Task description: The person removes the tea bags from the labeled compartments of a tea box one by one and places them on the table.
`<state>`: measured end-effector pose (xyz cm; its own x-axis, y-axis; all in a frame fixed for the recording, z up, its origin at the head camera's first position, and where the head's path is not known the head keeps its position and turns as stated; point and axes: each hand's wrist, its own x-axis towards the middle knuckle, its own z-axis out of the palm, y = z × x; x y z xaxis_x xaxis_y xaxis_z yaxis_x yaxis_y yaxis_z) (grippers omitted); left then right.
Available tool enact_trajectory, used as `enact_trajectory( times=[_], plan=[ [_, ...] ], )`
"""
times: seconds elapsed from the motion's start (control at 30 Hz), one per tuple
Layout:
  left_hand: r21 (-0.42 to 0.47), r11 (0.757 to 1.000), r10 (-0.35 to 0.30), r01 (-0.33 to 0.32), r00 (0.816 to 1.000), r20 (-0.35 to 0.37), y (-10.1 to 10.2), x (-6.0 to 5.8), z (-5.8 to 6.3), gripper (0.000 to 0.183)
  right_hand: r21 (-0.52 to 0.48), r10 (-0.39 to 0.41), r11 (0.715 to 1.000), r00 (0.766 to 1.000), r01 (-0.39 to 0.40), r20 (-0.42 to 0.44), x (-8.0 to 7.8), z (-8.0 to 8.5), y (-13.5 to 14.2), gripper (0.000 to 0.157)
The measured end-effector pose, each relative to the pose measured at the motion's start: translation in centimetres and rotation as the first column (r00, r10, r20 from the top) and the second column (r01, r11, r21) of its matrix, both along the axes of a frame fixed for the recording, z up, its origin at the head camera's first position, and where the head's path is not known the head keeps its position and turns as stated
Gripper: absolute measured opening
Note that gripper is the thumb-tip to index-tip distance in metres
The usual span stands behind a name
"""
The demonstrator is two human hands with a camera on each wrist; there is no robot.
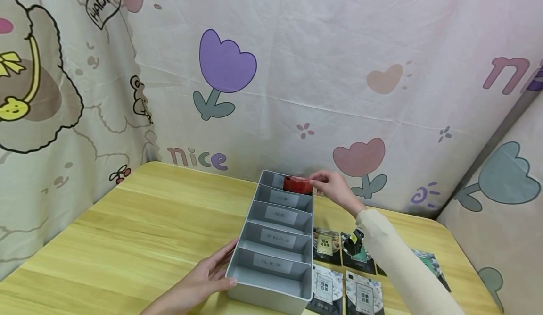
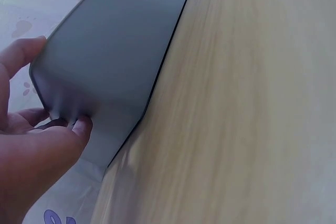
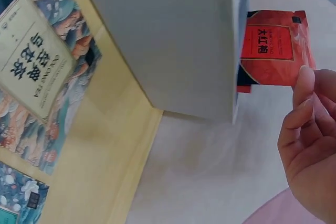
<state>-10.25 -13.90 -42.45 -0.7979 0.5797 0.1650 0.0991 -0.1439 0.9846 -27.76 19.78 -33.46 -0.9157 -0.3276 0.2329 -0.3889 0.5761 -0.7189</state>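
A grey divided storage box (image 1: 271, 301) with labelled compartments stands lengthwise on the table. At its near left corner, my left hand (image 1: 199, 277) holds the box, the thumb at the front wall and the fingers along the left side. My right hand (image 1: 338, 190) pinches the edge of a red tea packet (image 3: 273, 48) between thumb and fingers. That packet is at the farthest compartment, its lower part hidden behind the box wall in the right wrist view. A bit of red (image 3: 244, 89) shows below it; I cannot tell what it belongs to.
Several tea packets lie right of the box, among them an oolong one (image 1: 325, 244), a green one (image 1: 428, 261) and two pale ones, one (image 1: 365, 296) nearer the front. The right forearm reaches over them. A patterned cloth (image 1: 297, 93) hangs behind the wooden table (image 1: 169, 211).
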Motion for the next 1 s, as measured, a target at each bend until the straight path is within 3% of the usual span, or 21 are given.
enact_trajectory(
  times=[0.53,0.63,1.0],
  plan=[
    [0.010,1.000,-0.012,0.012,1.000,0.004,0.0,-0.1,-0.1,0.075,-0.159,-0.041,0.987,0.999,0.036,-0.027,0.9,2.1,1.0,0.017],
    [0.025,1.000,-0.018,0.018,1.000,0.002,0.1,-0.1,-0.1,0.075,-0.163,-0.041,0.986,0.999,0.037,-0.023,2.0,2.8,0.9,0.017],
    [0.004,1.000,-0.015,0.015,1.000,0.017,0.0,-0.1,-0.1,0.074,-0.156,-0.031,0.987,1.000,0.031,0.000,3.4,0.7,2.5,0.014]
  ],
)
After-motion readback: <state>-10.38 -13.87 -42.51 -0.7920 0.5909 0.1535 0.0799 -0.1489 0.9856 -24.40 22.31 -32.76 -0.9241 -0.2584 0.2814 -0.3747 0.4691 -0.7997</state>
